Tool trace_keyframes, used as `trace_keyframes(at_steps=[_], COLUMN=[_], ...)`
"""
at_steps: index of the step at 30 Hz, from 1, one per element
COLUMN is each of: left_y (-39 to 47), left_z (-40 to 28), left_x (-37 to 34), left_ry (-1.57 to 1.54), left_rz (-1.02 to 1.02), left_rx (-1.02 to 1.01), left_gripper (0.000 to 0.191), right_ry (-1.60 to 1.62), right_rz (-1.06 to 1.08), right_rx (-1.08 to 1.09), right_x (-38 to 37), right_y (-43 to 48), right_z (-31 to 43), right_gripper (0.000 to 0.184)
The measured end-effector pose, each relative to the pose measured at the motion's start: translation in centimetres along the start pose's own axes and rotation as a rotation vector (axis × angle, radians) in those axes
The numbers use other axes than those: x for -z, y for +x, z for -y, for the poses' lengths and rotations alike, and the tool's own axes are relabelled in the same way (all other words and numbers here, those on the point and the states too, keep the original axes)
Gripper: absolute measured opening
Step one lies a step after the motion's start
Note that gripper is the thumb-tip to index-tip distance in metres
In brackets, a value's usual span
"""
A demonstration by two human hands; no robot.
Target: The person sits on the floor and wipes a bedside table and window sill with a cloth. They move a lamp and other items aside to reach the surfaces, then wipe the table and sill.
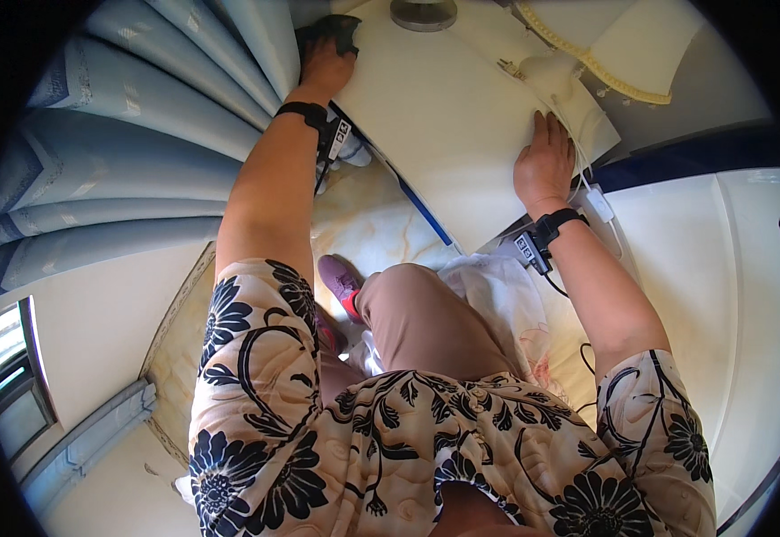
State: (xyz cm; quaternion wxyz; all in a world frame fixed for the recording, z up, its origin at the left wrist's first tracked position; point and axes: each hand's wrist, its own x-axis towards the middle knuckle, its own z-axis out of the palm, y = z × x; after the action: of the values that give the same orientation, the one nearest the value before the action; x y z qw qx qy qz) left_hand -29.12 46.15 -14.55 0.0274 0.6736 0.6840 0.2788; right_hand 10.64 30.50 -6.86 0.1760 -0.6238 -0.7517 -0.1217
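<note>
My left hand (328,70) reaches to the far left edge of a white tabletop (444,121), beside the curtain. Under its fingers is a dark cloth (344,30), partly covered by the hand. My right hand (546,164) rests palm down near the right edge of that top, holding nothing, its fingers stretched forward. A white power cord (577,151) runs right beside those fingers. Its two-pin plug (512,69) lies loose on the tabletop, and its inline switch (599,204) hangs past the edge.
A round lamp base (423,15) stands at the tabletop's far side. A cream lampshade (638,50) with beaded trim is at the upper right. Blue curtains (141,154) hang at left. A whitish plastic bag (491,288) lies by my knee. White panelled furniture (679,241) stands at right.
</note>
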Motion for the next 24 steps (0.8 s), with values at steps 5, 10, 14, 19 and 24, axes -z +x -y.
trace_keyframes(at_steps=[5,10,14,19,24], left_y=[-5.8,-11.7,-14.1,-14.6,-14.3], left_z=[-5.5,-13.7,-16.2,-15.4,-14.9], left_x=[3.8,4.2,5.2,6.7,6.4], left_ry=[-0.042,-0.129,-0.253,-0.388,-0.338], left_rz=[0.187,0.201,0.241,0.36,0.347], left_rx=[-0.162,-0.337,-0.295,-0.242,-0.183], left_gripper=[0.06,0.054,0.051,0.051,0.052], right_ry=[0.01,0.023,0.085,0.417,0.704], right_rz=[0.012,0.091,0.129,0.188,0.274], right_rx=[-0.01,0.056,0.186,0.392,0.739], right_x=[0.5,0.5,-0.2,1.7,4.6], right_y=[0.1,0.8,2.3,-0.8,-5.3], right_z=[0.4,0.1,-0.5,1.0,1.6], right_gripper=[0.053,0.054,0.049,0.043,0.037])
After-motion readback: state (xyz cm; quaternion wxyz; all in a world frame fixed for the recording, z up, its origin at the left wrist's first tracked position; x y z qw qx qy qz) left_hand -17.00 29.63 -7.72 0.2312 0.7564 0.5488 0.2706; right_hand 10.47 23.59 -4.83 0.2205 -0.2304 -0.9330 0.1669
